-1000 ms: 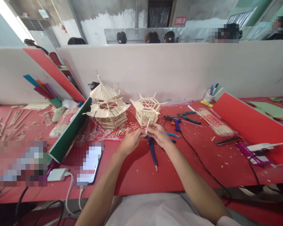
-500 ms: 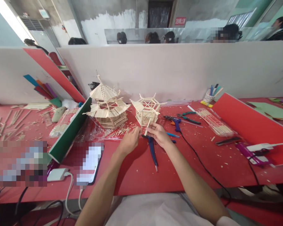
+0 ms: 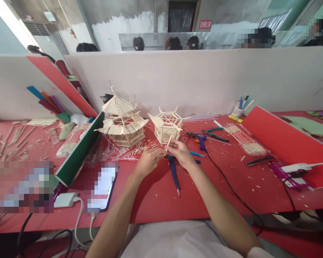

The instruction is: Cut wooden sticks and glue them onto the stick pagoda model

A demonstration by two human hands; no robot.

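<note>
Between the thumb and fingers of my right hand (image 3: pixel 179 152) is a short pale wooden stick (image 3: pixel 169 142), tilted with its upper end free. The fingertips of my left hand (image 3: pixel 148 161) close at the stick's lower end; their exact grip is partly hidden. Just beyond my hands stands a small hexagonal stick framework (image 3: pixel 165 125), with slatted roofing on its left side. To its left is a taller two-tiered pagoda model (image 3: pixel 122 122) of the same sticks. Blue-handled pliers (image 3: pixel 173 173) lie on the red table below my right hand.
Cut stick pieces (image 3: pixel 138 150) lie before the pagoda. Rightward are a corded blue glue gun (image 3: pixel 200 139), green-handled pliers (image 3: pixel 216 134) and bagged sticks (image 3: pixel 244 139). A phone (image 3: pixel 102 186) with a cable lies left, beside a green divider (image 3: pixel 82 150). A pale partition (image 3: pixel 193 79) stands behind.
My left hand has straightened its fingers and moved slightly right, to the lower end of the stick. My right hand keeps the stick in nearly the same place.
</note>
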